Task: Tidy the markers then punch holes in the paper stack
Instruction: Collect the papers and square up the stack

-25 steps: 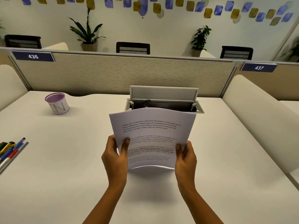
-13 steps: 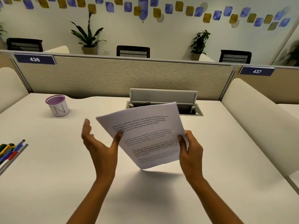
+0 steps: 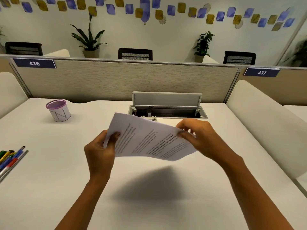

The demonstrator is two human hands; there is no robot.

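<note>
I hold a thin stack of printed white paper [image 3: 146,140] above the middle of the white desk [image 3: 49,188], turned sideways so its text runs diagonally. My left hand [image 3: 101,151] grips the stack's left edge, thumb on top. My right hand [image 3: 201,136] pinches the right edge from above. Several coloured markers and pens [image 3: 10,158] lie loose at the desk's left edge. A purple-rimmed white mesh cup [image 3: 59,110] stands at the back left. No hole punch is in view.
An open cable tray with its lid raised [image 3: 167,105] sits in the desk behind the paper. A beige partition [image 3: 116,80] closes the back, and cream padded dividers [image 3: 265,117] flank both sides. Chairs and plants stand beyond.
The stack has gone from upright, facing me, to sideways and flatter. My left hand let go, then regripped the left edge, and my right hand shifted to the top right edge.
</note>
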